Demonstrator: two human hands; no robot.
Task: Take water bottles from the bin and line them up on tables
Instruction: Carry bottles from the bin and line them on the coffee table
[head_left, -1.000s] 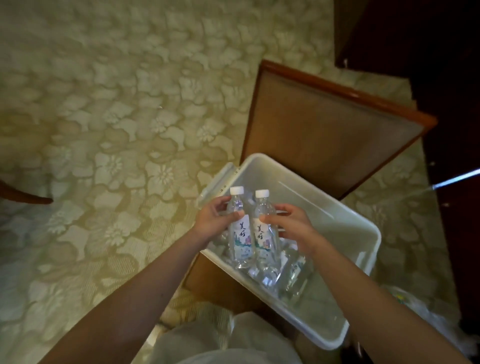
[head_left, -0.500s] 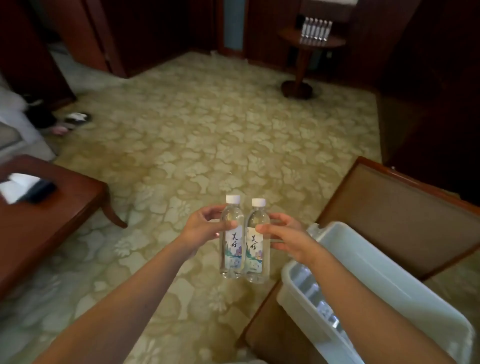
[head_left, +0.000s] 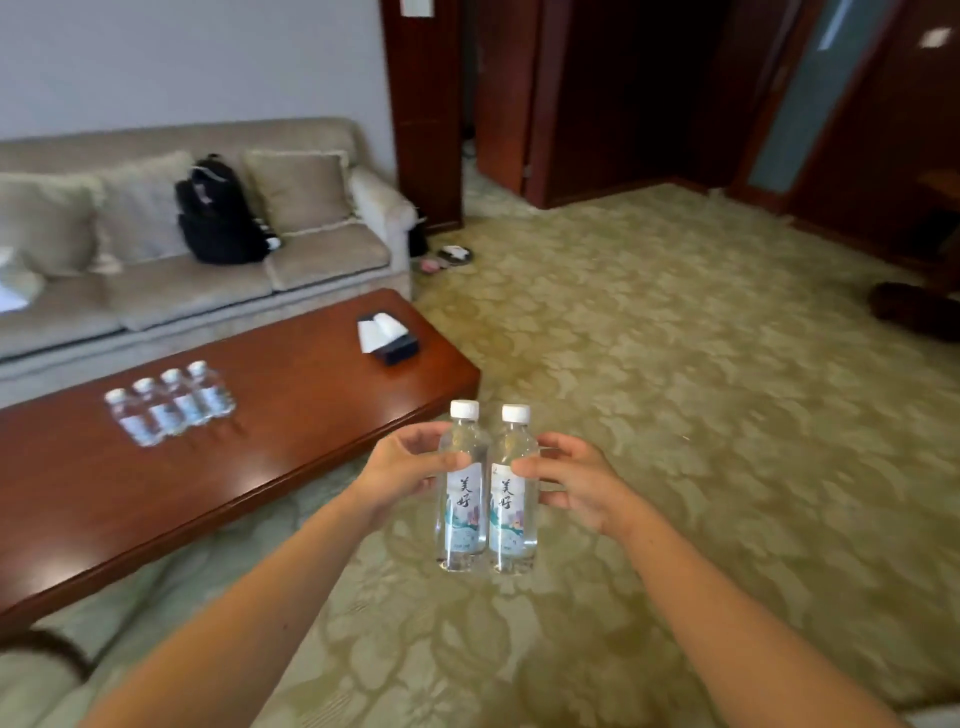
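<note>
Left hand (head_left: 400, 473) and right hand (head_left: 576, 478) each grip one upright bottle (head_left: 462, 499), side by side over the carpet (head_left: 675, 415); the row (head_left: 169, 405) on the table (head_left: 291, 415) lies ahead-left, nearer the left hand.

Left hand (head_left: 400, 475); right hand (head_left: 576, 483) — fingers curled

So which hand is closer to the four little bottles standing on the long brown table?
Left. The left hand, holding one clear plastic water bottle, is right of the row of four white-capped bottles; the right hand holds a second bottle farther right.
</note>
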